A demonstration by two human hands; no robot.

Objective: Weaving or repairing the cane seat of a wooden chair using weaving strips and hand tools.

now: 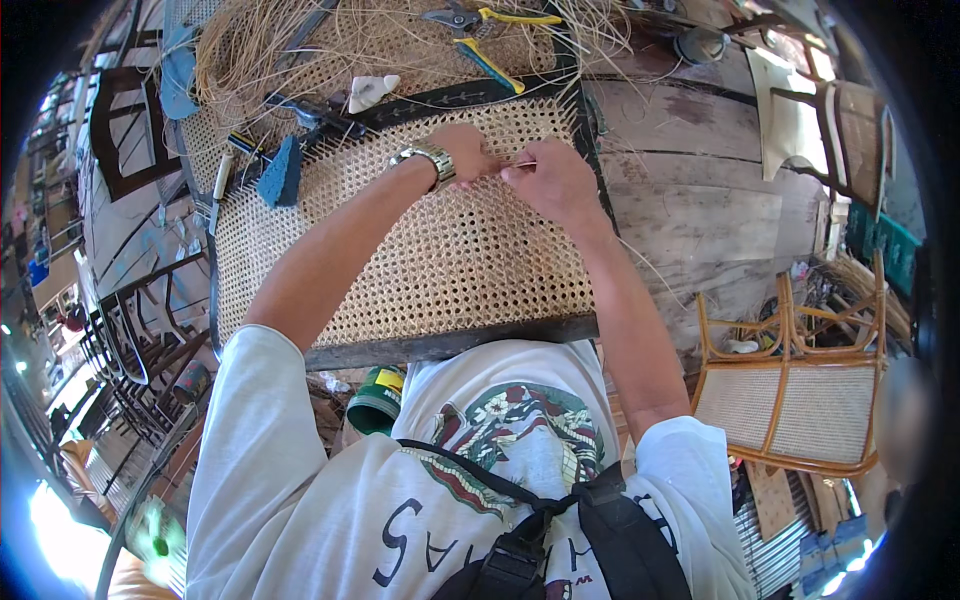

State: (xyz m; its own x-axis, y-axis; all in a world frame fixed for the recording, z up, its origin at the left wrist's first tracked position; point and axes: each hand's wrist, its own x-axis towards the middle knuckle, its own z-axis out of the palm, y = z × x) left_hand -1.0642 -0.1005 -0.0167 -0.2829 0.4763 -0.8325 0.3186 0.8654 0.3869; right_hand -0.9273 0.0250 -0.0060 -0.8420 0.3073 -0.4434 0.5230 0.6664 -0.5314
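A woven cane panel in a dark wooden frame lies in front of me, its open mesh of pale strands filling the frame. My left hand, with a metal watch at the wrist, rests on the upper part of the weave. Its fingers are curled in, and what they grip is hidden. Close beside it, my right hand pinches a thin cane strand between thumb and finger. The two hands nearly meet just below the frame's far bar.
Beyond the bar lie loose cane strands and yellow-handled pruning shears. A blue wedge-shaped block and a knife sit at the left. Below the near edge stands a green can. A rattan-framed seat is at the right.
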